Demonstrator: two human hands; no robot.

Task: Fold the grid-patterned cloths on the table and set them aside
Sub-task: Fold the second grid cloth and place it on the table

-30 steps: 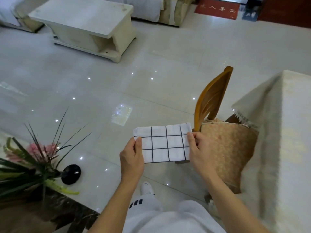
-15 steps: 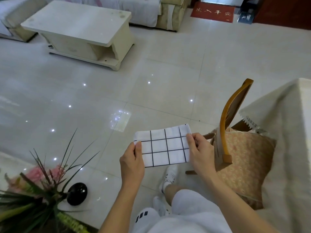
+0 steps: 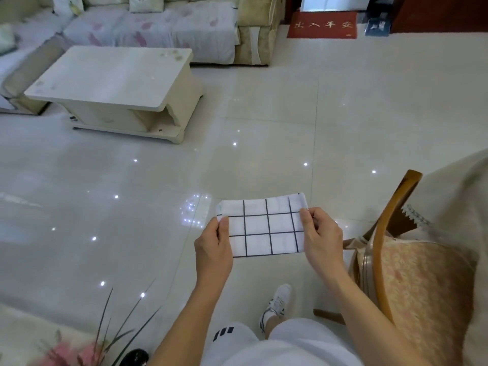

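A white cloth with a dark grid pattern (image 3: 264, 228), folded into a small rectangle, is held flat in the air over the tiled floor. My left hand (image 3: 212, 249) pinches its left edge and my right hand (image 3: 320, 237) pinches its right edge, thumbs on top. The table covered with a cream cloth (image 3: 464, 196) shows only as a corner at the far right. No other grid cloth is in view.
A wooden chair with a patterned cushion (image 3: 412, 281) stands close to my right arm, against the table. A low white coffee table (image 3: 116, 91) and a sofa (image 3: 163, 30) lie across the floor. A pink-flowered plant (image 3: 87, 347) sits bottom left. My shoe (image 3: 277, 302) is below the cloth.
The view has turned and lifted toward the living room, so the chair and table slid right and the plant dropped to the bottom edge. Both hands keep the same grip on the folded cloth.
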